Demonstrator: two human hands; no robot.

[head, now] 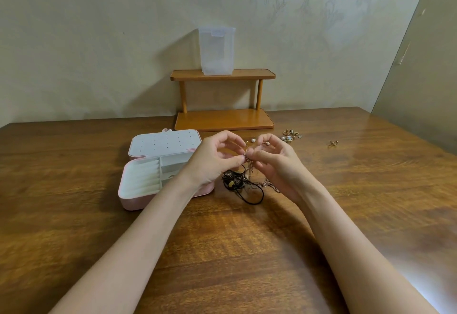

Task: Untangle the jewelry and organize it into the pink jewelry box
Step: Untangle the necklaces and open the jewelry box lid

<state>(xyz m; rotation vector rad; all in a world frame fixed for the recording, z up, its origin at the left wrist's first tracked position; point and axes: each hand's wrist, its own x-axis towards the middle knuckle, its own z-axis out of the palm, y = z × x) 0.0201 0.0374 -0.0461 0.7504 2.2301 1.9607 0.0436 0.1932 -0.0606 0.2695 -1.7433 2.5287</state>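
The pink jewelry box (138, 202) lies open on the table left of centre, its white lid with small holes folded back and its white compartments showing. A tangle of jewelry (243, 182), black cord and thin metal chains, lies just right of the box and hangs up to my fingers. My left hand (212, 160) and my right hand (274, 160) meet above the tangle, and each pinches a part of the chain between thumb and forefinger. A pearl earring (253, 139) lies behind my hands.
A small heap of gold earrings (290, 135) lies at the back right of the wooden table (247, 252), and a single gold piece (333, 143) farther right. A two-tier wooden shelf (223, 120) stands against the wall with a clear plastic container (217, 51) on top.
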